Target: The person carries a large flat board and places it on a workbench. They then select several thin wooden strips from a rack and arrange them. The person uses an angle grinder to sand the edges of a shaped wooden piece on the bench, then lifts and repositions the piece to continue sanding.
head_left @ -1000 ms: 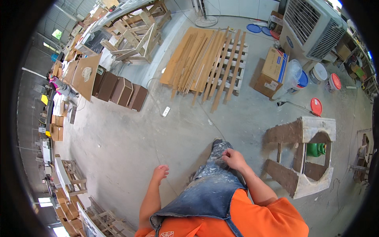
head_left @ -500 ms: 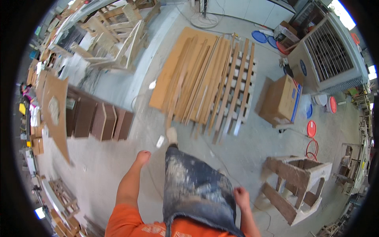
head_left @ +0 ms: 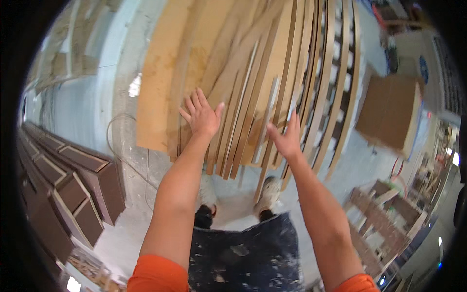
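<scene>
Long wooden strips (head_left: 249,104) lie side by side in front of me, several of them over a broad tan board (head_left: 160,82). My left hand (head_left: 202,117) is over the strips on the left, fingers spread, with nothing in it. Whether its fingertips touch the wood I cannot tell. Farther right, my right hand (head_left: 287,138) is above the strips near their close ends, thumb and fingers apart and empty. A pale narrow strip (head_left: 266,121) lies just left of that hand. My dark, paint-spotted apron (head_left: 243,258) shows below.
A cardboard box (head_left: 389,112) stands on the right, with a rough wooden stool-like frame (head_left: 384,224) nearer me. Dark brown panelled pieces (head_left: 73,180) stand on the left. A thin cable (head_left: 111,138) curves over the floor beside the tan board.
I have come up to the wood pile, which now fills the upper view. Both hands have moved from my sides forward over the strips, and their fingers have spread.
</scene>
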{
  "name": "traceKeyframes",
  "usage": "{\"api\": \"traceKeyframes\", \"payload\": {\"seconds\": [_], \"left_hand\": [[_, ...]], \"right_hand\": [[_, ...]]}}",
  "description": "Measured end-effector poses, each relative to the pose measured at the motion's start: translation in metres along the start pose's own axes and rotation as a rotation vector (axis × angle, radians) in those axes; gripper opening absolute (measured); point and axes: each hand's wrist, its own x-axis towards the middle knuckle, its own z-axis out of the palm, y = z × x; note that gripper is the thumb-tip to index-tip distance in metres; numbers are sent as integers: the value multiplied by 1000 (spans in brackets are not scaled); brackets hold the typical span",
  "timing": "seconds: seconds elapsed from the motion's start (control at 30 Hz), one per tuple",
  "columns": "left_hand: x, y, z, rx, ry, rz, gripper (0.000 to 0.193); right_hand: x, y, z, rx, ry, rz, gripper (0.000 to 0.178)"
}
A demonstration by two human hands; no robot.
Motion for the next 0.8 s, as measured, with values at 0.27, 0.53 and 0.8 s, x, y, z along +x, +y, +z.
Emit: {"api": "traceKeyframes", "payload": {"seconds": [0.27,0.53,0.8], "left_hand": [[3,-14,2,-93,34,69,75],[4,-17,-5,-124,182,130,52],[7,-22,-27,-425,191,136,50]], "right_hand": [[8,-15,45,-217,-110,248,101],[-120,-32,-39,325,-208,259,80],[-299,-8,-32,673,-238,591,55]]}}
